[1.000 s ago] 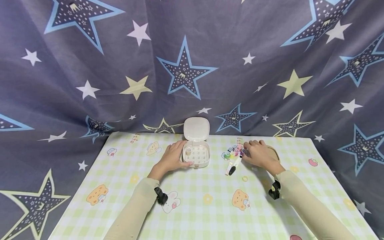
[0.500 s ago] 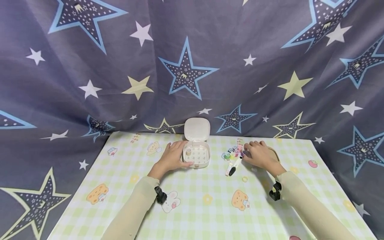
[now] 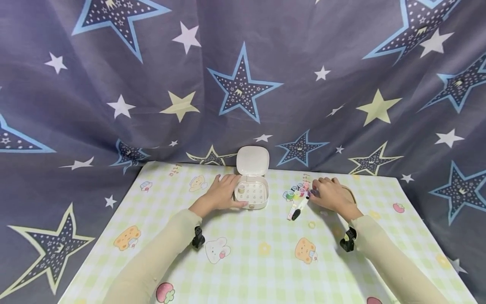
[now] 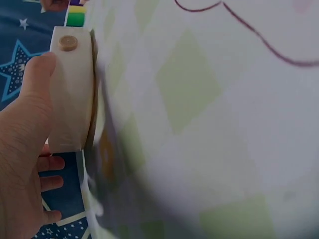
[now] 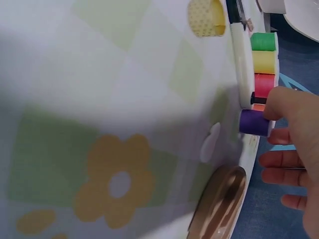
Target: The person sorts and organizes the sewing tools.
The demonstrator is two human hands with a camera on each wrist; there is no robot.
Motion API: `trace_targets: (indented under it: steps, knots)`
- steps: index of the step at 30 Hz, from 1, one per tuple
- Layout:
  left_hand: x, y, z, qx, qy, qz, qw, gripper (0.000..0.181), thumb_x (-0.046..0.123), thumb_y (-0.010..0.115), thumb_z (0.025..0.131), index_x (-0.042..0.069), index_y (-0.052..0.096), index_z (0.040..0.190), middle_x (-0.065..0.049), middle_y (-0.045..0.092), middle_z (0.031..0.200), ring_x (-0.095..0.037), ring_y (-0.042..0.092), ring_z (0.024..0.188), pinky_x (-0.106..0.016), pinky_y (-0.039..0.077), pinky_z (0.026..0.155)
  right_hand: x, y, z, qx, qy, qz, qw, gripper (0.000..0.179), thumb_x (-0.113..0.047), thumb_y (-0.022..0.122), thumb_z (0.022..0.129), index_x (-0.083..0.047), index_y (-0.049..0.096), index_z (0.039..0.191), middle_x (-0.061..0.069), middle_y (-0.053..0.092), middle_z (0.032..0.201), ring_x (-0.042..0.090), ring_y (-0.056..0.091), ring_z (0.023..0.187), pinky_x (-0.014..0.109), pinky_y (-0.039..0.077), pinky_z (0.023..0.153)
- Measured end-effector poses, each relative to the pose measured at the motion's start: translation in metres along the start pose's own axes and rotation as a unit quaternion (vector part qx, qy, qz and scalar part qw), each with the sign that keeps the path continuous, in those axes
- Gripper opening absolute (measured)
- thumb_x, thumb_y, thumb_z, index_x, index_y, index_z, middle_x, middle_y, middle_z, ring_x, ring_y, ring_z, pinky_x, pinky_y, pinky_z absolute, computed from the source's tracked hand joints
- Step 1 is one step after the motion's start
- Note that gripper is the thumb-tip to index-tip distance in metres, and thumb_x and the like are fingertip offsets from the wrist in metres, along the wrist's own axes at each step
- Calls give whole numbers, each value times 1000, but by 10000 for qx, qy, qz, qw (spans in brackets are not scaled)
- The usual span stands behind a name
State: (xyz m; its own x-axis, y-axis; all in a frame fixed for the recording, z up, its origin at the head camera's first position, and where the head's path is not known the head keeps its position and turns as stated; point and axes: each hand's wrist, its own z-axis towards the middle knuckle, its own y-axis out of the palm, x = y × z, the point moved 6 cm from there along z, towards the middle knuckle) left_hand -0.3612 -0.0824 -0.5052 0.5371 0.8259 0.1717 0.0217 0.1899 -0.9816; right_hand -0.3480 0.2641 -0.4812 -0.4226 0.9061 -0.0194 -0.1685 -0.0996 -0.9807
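In the head view a white sewing box stands with its lid raised. Rows of small pegs line its tray, and one beige thread spool sits at the back left. My left hand grips the box's left side, its thumb on the front wall beside the round latch. To the right, my right hand pinches a purple thread spool between thumb and forefinger. Beside that hand are a green spool, a yellow spool and a red spool, among others.
A slim white tool with a black end lies in front of the spools, alongside a pale pinkish strip. Behind the right wrist is a tan, rounded item with a brown rim. A starry curtain hangs behind the patterned table.
The head view has shifted slightly. My left forearm now lies lower and farther left in view. Both hands stay at the box and the spools, with little visible movement.
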Motion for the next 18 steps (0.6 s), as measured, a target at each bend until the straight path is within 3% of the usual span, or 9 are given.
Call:
trace_targets:
  steps: [6, 18]
  knots:
    - [2, -4, 2, -63, 41, -138, 9999, 104, 73, 70, 80, 9, 38, 155, -13, 48, 152, -33, 42, 144, -66, 26, 119, 1, 0, -2, -245, 78, -15, 9997, 21, -29, 71, 88, -10, 67, 94, 6, 66, 89, 27, 60, 82, 50, 41, 81]
    - [-2, -7, 5, 193, 77, -595, 9980, 108, 71, 77, 73, 11, 40, 155, -12, 48, 152, -35, 43, 142, -63, 28, 119, 0, -2, -3, 30, -7, 48, 10000, 19, -26, 73, 85, -10, 66, 93, 7, 65, 89, 29, 60, 83, 52, 41, 82]
